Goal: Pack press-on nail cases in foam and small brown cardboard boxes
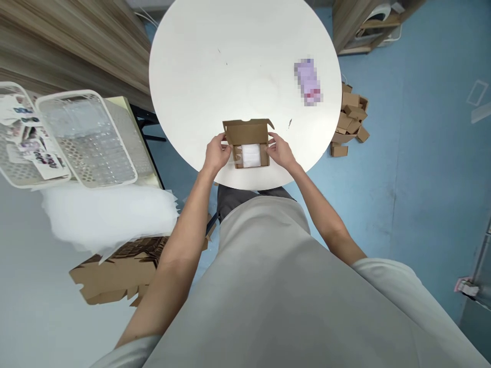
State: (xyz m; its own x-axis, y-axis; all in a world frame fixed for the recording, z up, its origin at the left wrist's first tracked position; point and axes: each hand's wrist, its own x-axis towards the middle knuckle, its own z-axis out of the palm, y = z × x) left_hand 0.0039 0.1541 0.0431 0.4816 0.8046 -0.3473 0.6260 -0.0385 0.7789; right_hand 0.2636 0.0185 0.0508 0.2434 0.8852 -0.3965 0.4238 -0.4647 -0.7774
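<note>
**Busy on Both Sides**

From my remote seat I see, at left, an outer basket [7, 84] of printed cards [48, 161] and an inner basket [118, 135] of clear packets [90, 133]. Nearer come white sheets [111, 212], then flattened cardboard [115, 278]. At right, small boxes [351, 110] are heaped above the blue floor [402, 153], a wooden shelf [347, 20] beyond. On the table [245, 51], right side, I get a blurred purple item [308, 82].

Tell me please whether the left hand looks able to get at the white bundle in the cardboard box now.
Probably yes: the left hand is at the left side of the cardboard box, the lid stands raised at the far edge, and nothing seems to cover the white bundle from above.
</note>
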